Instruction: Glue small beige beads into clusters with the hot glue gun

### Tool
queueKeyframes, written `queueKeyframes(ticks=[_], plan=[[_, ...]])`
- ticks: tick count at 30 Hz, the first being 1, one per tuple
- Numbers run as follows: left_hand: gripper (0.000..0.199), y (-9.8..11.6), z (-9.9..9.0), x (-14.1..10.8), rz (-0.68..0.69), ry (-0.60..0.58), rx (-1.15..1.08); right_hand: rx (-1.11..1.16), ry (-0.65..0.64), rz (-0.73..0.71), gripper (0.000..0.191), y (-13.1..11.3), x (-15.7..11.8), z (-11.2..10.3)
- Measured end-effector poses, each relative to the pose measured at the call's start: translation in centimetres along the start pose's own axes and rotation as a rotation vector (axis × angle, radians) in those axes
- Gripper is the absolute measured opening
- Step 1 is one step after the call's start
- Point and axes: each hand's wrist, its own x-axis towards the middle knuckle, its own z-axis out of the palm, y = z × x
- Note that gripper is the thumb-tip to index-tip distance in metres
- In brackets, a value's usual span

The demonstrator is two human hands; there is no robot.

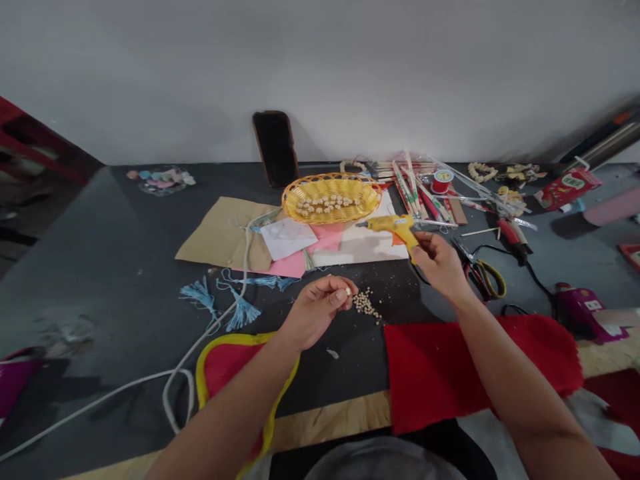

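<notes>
My right hand (440, 263) is wrapped round the handle of a yellow hot glue gun (393, 225), whose nozzle points left. Between the thumb and fingers of my left hand (320, 307) is a small pale bead (349, 291), pinched at the fingertips. Just right of that hand lies a loose pile of small tan beads (366, 303) on the dark table. Behind both hands stands a yellow woven basket (300, 215) with several small pale bead clusters (325, 203) in it. The glue gun is held in front of the basket's right side, above white paper (360, 248).
A phone (276, 148) leans on the wall. Blue tassels (243, 310), brown paper (215, 233) and a white cord (230, 310) lie left. Scissors (490, 279), red thread (442, 181) and pliers (511, 235) lie right. Red cloth (435, 373) covers the front edge.
</notes>
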Motion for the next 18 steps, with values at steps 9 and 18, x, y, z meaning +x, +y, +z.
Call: queueKeyframes(ticks=[9,18], plan=[[0.018,0.1,0.1,-0.2,-0.019,-0.001,-0.008,0.656,-0.337,0.222,0.030,-3.3,-2.5,-2.9],[0.018,-0.1,-0.1,0.1,-0.001,0.074,0.009,0.544,-0.358,0.062,0.026,-0.7,-5.0,-2.0]])
